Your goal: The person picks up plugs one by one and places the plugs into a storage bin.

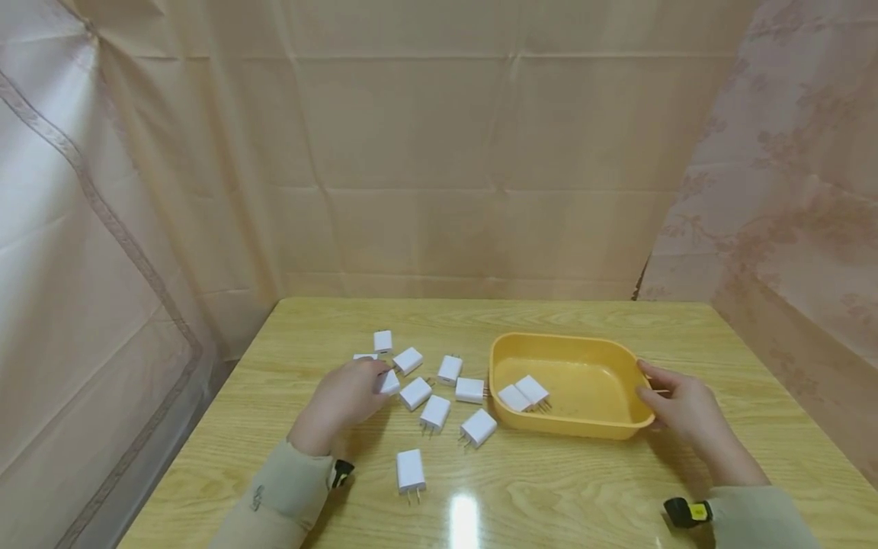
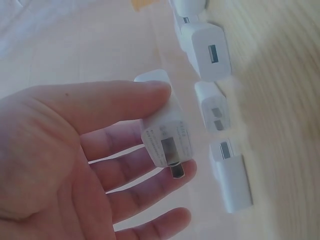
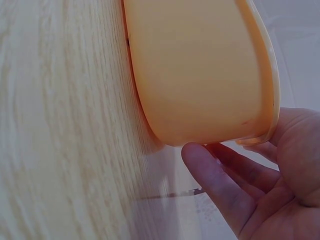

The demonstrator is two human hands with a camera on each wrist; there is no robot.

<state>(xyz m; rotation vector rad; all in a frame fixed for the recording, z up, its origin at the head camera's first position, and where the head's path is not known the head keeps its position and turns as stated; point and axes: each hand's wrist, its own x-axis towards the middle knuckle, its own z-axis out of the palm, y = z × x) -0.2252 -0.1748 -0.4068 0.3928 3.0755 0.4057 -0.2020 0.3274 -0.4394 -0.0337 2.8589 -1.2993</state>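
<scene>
Between the thumb and fingers of my left hand (image 1: 346,398) is a white charger plug (image 1: 389,383), pinched just above the table. The left wrist view shows this plug (image 2: 167,132) tilted, with a metal prong pointing down and small print on its face. My right hand (image 1: 689,408) grips the right end of a yellow plastic basin (image 1: 569,428), fingers at the rim and thumb against the outer wall. In the right wrist view the basin's wall (image 3: 200,75) hides part of the fingers. Two white charger plugs (image 1: 532,390) lie inside the basin at its left end.
Several more charger plugs (image 1: 435,413) are scattered between my left hand and the basin. One plug (image 1: 411,470) lies apart, nearer the front. Everything stands on a wood-grain table (image 1: 549,488), with beige cloth (image 1: 480,152) hanging behind and at the sides.
</scene>
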